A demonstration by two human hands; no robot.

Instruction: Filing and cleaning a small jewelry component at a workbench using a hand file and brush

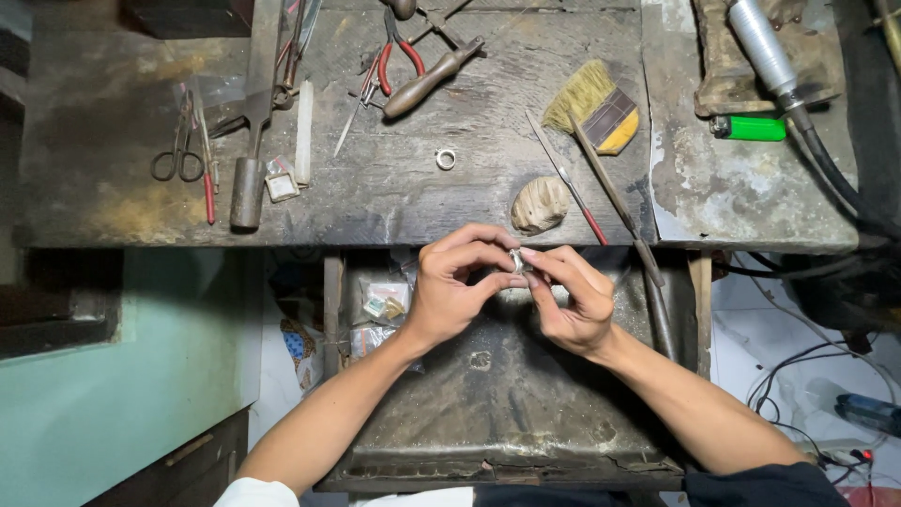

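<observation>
Held piece: a small silver ring (515, 260) is being pinched between both hands, above the open bench drawer (507, 413), just in front of the workbench (394, 188) edge
Look of it: it is showing as a pale metallic band, mostly hidden by fingertips, so finer detail cannot be told
Left hand (455, 286): thumb and forefinger are closing on the ring from the left, other fingers curling loosely
Right hand (572, 300): fingertips are gripping the ring from the right, meeting the left hand's
Step in hand: the ring is seemingly being turned and inspected
Next move: it would likely be calling for a steady pinch while one hand frees itself
Nearby: a second silver ring (445, 159) is lying on the bench; a tan shell-shaped lump (540, 204), needle files (601, 188), a flat brush (593, 105), red-handled pliers (399, 52), scissors (178, 150) and a green lighter (748, 128) are resting around it
</observation>
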